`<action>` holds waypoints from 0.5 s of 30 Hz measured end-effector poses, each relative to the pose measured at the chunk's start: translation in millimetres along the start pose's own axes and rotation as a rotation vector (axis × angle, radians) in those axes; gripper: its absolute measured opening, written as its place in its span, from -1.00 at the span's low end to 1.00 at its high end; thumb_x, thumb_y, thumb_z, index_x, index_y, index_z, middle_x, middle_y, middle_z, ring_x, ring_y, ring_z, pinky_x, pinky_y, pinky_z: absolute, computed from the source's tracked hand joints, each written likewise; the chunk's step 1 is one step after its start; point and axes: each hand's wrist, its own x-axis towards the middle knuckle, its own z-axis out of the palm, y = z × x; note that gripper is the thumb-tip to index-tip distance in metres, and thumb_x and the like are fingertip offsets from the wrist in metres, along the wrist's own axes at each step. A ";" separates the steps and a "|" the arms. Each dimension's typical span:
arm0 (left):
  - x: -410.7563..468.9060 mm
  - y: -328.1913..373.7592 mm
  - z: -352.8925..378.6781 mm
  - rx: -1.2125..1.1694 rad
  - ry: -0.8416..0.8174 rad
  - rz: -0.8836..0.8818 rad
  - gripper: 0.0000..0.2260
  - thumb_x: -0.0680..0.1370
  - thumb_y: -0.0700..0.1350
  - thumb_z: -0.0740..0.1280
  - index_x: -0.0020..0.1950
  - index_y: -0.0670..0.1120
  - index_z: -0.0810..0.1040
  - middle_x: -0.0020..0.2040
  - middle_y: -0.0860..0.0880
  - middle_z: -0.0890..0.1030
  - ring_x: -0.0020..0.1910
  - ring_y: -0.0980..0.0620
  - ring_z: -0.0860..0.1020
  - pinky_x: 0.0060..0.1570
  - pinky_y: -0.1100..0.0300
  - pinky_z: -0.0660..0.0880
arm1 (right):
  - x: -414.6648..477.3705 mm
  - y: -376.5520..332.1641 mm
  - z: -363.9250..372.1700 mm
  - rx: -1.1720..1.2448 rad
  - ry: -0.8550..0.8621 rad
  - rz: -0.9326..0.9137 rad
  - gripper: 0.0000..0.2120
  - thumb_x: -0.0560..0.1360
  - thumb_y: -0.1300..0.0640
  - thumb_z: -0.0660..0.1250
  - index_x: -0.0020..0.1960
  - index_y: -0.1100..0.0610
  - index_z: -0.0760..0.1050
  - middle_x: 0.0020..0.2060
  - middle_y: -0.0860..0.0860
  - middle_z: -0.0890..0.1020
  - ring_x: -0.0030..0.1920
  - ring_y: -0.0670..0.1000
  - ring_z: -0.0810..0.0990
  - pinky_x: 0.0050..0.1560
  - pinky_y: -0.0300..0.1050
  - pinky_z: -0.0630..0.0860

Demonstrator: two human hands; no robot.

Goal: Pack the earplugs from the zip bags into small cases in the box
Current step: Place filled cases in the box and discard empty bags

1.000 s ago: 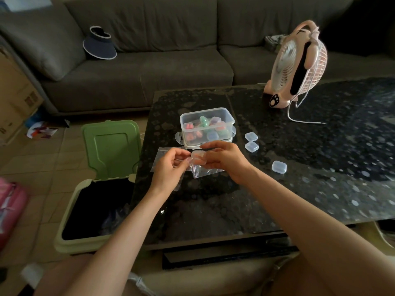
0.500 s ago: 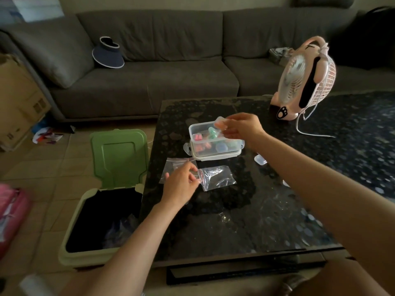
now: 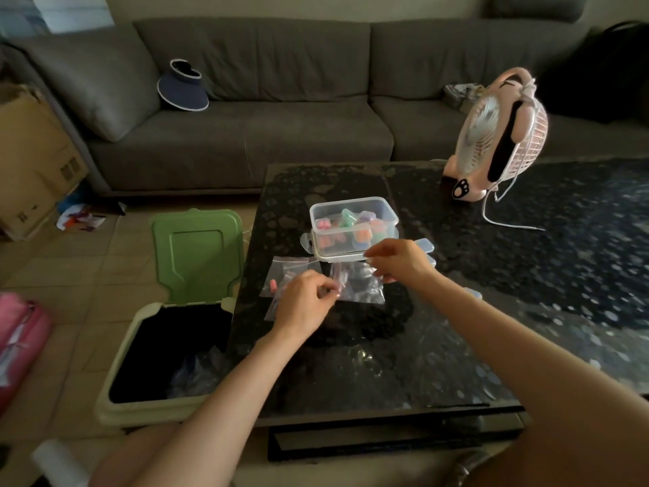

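A clear plastic box (image 3: 386,209) stands on the black table (image 3: 456,328), with several small cases of coloured earplugs inside. In front of it lies a clear zip bag (image 3: 361,290). My left hand (image 3: 303,304) pinches that bag's left end. My right hand (image 3: 398,260) hovers over the bag's far right corner with its fingers curled and apart, and I see nothing in it. Another zip bag (image 3: 277,279) holding a pink earplug (image 3: 272,286) lies partly under my left hand. Empty small cases (image 3: 425,245) lie right of the box, partly hidden behind my right wrist.
An open green-lidded bin (image 3: 196,254) with a black liner stands against the table's left edge. A pink desk fan (image 3: 498,135) and its white cable (image 3: 509,224) are at the table's back right. A grey sofa (image 3: 246,135) runs behind.
My right hand has come back from the box, where it held a small case, down to the zip bag. My left hand kept its pinch on the bag. The view has shifted a little.
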 end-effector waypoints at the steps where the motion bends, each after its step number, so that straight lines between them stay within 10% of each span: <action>1: 0.9 -0.3 -10.3 -0.065 0.043 -0.006 -0.91 0.49 -0.10 0.40 -0.03 -0.02 0.65 -0.02 0.05 0.61 -0.12 0.14 0.51 0.23 0.07 0.36 | -3.1 0.3 0.5 0.009 -0.002 -0.008 -0.91 0.49 0.26 0.35 -0.09 0.11 0.58 -0.23 0.10 0.63 -0.24 0.05 0.63 -0.13 -0.07 0.64; 5: 4.7 -1.5 -75.3 -0.086 0.199 -0.100 -0.84 0.51 -0.15 0.37 0.05 -0.15 0.64 -0.03 0.00 0.61 -0.30 0.23 0.52 -0.27 0.45 0.40 | -11.5 -6.5 6.1 0.025 -0.027 -0.046 -0.92 0.51 0.24 0.34 -0.02 0.15 0.59 -0.18 0.10 0.64 -0.23 0.03 0.64 -0.18 -0.15 0.64; 12: -0.6 -72.6 -160.6 -0.056 0.173 -0.657 -0.64 0.55 -0.03 0.33 0.14 -0.31 0.55 0.04 -0.26 0.58 0.07 -0.21 0.53 -0.03 0.11 0.32 | -7.3 -20.6 54.0 -0.132 -0.149 -0.114 -0.79 0.47 0.24 0.39 0.09 0.22 0.55 -0.02 0.14 0.62 -0.07 0.08 0.61 0.01 0.00 0.61; 15: -11.9 -120.3 -156.6 -0.038 0.131 -0.818 -0.72 0.55 -0.10 0.33 -0.07 -0.35 0.54 -0.14 -0.26 0.58 -0.09 -0.24 0.55 -0.20 0.13 0.37 | -0.7 -22.4 83.4 -0.266 -0.155 -0.138 -0.64 0.44 0.12 0.43 0.20 0.14 0.49 0.14 0.10 0.54 0.13 0.06 0.52 0.16 -0.02 0.52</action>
